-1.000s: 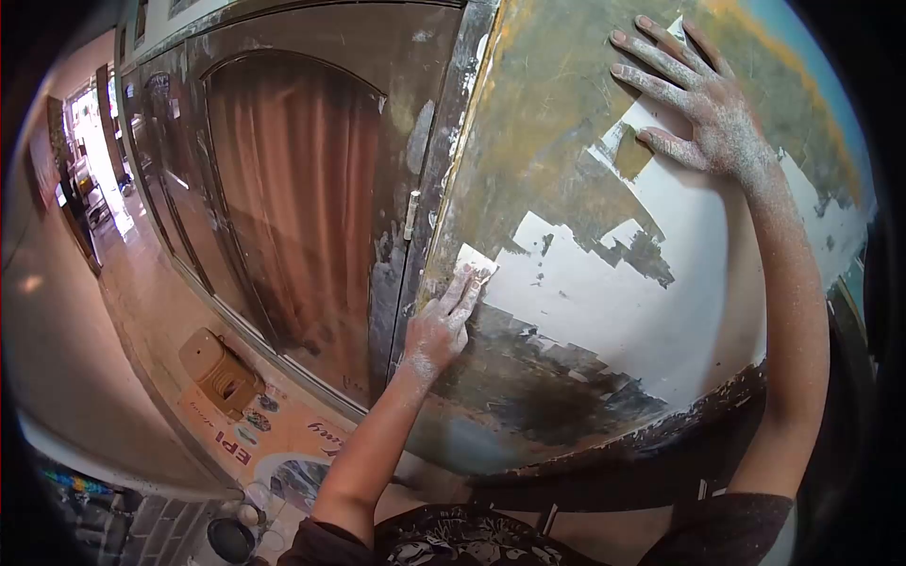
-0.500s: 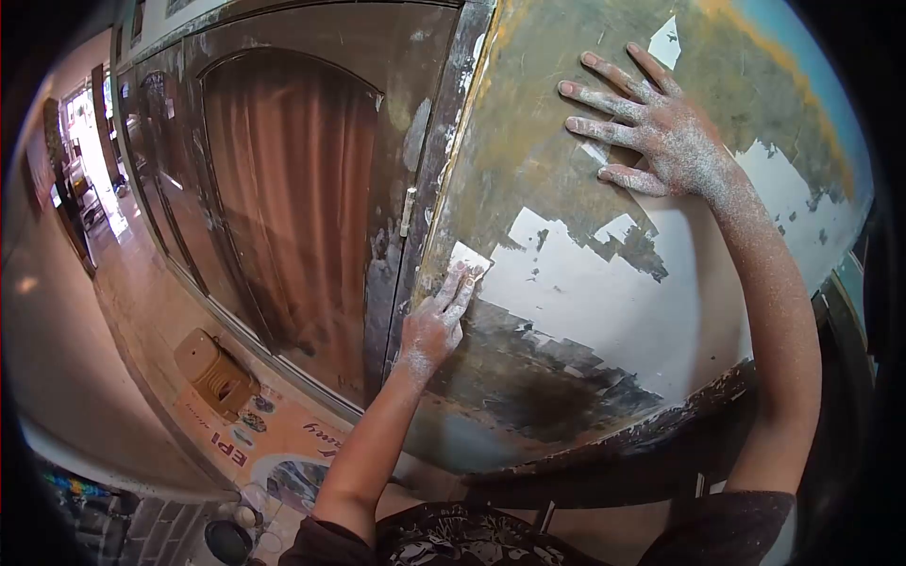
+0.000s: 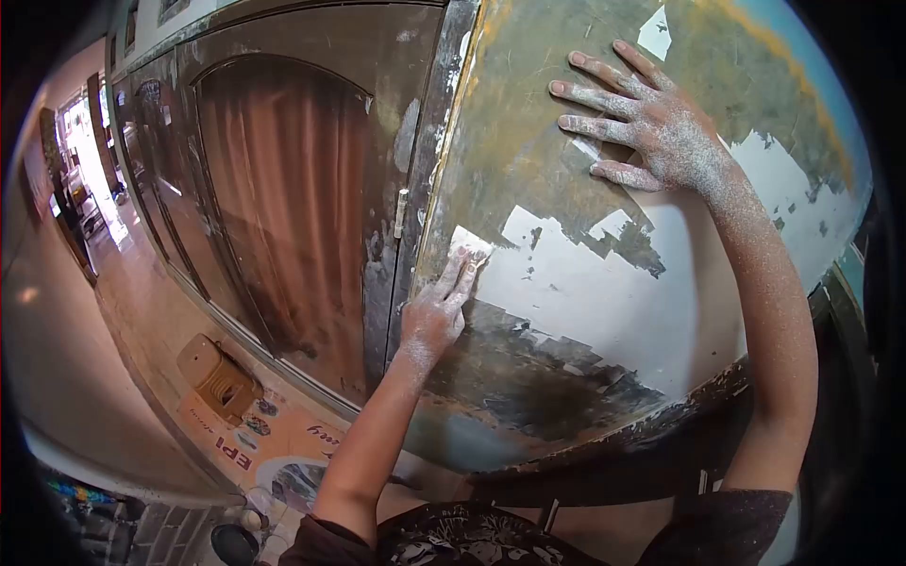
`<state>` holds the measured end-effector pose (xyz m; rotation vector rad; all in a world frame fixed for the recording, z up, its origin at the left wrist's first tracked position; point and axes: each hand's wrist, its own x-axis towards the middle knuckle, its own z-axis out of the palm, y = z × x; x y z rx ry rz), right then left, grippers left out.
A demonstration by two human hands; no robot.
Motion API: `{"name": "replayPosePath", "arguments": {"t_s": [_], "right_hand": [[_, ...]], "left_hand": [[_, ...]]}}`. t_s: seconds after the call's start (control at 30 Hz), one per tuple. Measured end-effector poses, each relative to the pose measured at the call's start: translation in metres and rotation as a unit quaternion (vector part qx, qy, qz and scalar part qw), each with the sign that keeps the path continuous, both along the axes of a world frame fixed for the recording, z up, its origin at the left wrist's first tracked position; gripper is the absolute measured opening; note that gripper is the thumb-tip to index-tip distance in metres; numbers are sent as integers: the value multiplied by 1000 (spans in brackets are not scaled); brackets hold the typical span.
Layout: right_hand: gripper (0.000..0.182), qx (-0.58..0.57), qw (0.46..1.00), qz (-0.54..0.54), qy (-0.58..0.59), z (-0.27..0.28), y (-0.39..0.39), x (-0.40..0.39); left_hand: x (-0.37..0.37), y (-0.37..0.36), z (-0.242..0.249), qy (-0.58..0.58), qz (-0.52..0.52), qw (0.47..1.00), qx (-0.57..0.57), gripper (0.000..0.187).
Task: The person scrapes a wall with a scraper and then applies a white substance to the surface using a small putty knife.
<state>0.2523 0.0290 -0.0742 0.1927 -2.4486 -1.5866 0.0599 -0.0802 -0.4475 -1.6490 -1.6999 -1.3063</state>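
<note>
A large panel [image 3: 528, 123] with worn olive-brown paint and several bare white patches [image 3: 604, 292] fills the right side. My left hand [image 3: 434, 316], dusted white, presses a small whitish square that looks like folded sandpaper [image 3: 469, 242] against the panel near its left edge. Its first fingers lie extended over the piece, and the other fingers are curled in. Higher up to the right, my right hand [image 3: 661, 132] lies flat on the panel with its fingers spread, holding nothing. White powder covers that hand and its forearm.
Left of the panel stands a dark wooden door [image 3: 377, 170] with a reddish curtain [image 3: 288, 189] and a hinge [image 3: 401, 213]. On the floor are a brown plastic stool [image 3: 219, 377], a printed orange banner [image 3: 208, 429] and a dark round container [image 3: 233, 544].
My left hand has slid the sandpaper slightly up along the panel. My right hand stays in the same place on the panel, while the whole view has shifted a little.
</note>
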Motion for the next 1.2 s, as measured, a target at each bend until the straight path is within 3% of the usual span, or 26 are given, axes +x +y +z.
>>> {"name": "replayPosePath", "arguments": {"t_s": [0.17,0.3,0.4,0.53,0.73,0.83,0.9,0.97,1.2], "right_hand": [[61,-9,1000,0,-3,1,3,-1],[58,4,1000,2,-2,0,3,0],[55,5,1000,-3,0,-1,1,-1],[54,-1,1000,4,11,-1,0,-1],[54,1,1000,1,17,-4,-1,-1],[54,2,1000,2,27,-3,0,0],[55,-2,1000,3,30,-3,0,0],[55,-4,1000,2,30,-3,-2,1],[57,-5,999,-7,33,-3,-5,-1]], "left_hand": [[-3,1,-14,-1,6,1000,-15,79],[4,-5,12,-27,-4,997,-67,79],[1,3,2,-23,-20,999,22,78],[3,5,-5,-22,-23,999,41,75],[4,-6,24,-13,1,999,-49,80],[2,-7,11,-12,3,999,-53,79],[4,-2,13,-16,-3,1000,3,77],[6,-8,31,-20,14,996,-86,78],[8,-10,30,-8,16,998,-58,81]]}}
